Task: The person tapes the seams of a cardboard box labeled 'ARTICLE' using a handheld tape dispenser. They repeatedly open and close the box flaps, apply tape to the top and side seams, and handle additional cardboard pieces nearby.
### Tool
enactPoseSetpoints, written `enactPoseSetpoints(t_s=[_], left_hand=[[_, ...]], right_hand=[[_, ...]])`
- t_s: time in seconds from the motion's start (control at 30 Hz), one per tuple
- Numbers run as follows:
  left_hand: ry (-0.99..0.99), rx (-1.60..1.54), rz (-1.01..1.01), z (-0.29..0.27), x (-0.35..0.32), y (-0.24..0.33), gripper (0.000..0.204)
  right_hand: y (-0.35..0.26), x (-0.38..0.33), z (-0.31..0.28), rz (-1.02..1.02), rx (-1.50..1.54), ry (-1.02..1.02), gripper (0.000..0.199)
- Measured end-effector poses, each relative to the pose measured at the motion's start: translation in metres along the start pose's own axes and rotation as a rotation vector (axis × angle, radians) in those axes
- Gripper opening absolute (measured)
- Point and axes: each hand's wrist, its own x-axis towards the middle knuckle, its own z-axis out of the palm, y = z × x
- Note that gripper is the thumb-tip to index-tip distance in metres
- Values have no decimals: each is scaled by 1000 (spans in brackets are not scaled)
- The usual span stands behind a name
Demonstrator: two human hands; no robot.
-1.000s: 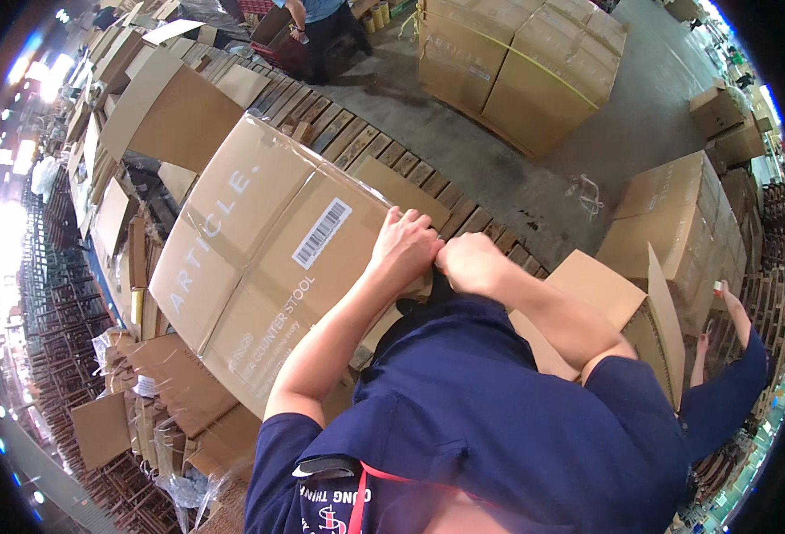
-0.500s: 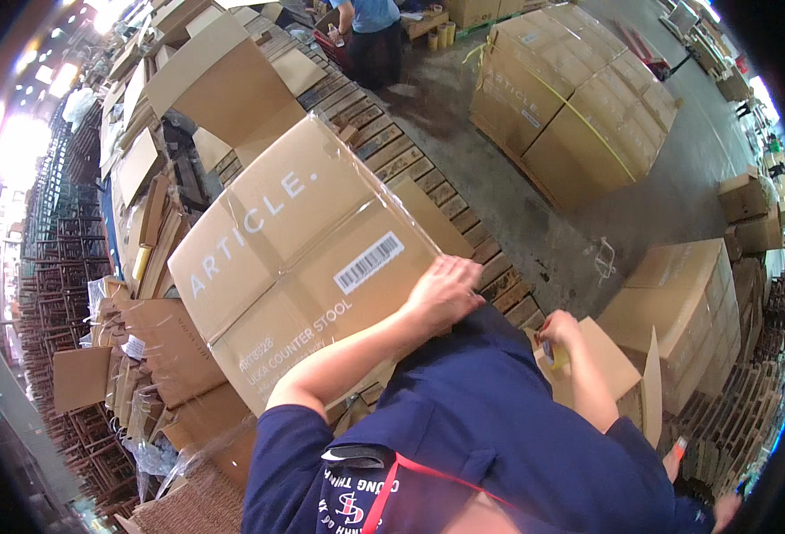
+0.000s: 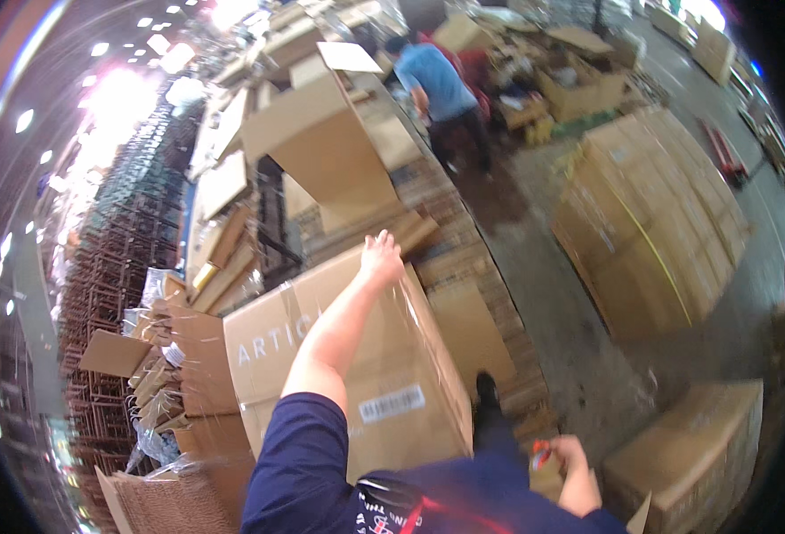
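Observation:
A large brown carton [image 3: 321, 427], sealed with clear tape and bearing a white barcode label [image 3: 392, 404], stands in front of me. My left arm reaches across it. My left hand [image 3: 382, 258] lies at the carton's far right corner, its fingers stretched out over the edge. Low on the right, my right hand [image 3: 574, 452] is closed around a small orange-and-white thing [image 3: 542, 456]. Blur and small size hide what kind of thing that is. The right hand stays apart from the carton.
An open carton [image 3: 330, 142] stands beyond on slatted wood [image 3: 446, 214]. A strapped carton stack [image 3: 651, 231] is at right, another carton [image 3: 691, 445] nearer. A person in a blue shirt [image 3: 437, 84] bends at the back. Dark metal frames [image 3: 117, 267] are piled left.
My left hand has moved from the carton's near right corner to its far right corner. The view has shifted, showing more of the far area and the person. My right hand now shows the orange-and-white thing.

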Motion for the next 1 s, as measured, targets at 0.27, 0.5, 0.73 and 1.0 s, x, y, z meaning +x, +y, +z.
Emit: enactPoseSetpoints(t_s=[0.27,0.5,0.73,1.0], left_hand=[[-429,-449,-773,-21,73,24,65],[227,-276,-433,3,-36,120,82],[159,-483,138,-9,-234,233,70],[106,-427,879,4,-388,286,37]], right_hand=[[-46,26,-58,198,-147,36,15],[-83,51,-43,-16,-220,11,20],[-90,0,-24,-152,-66,113,26],[27,-115,57,-228,-218,290,25]])
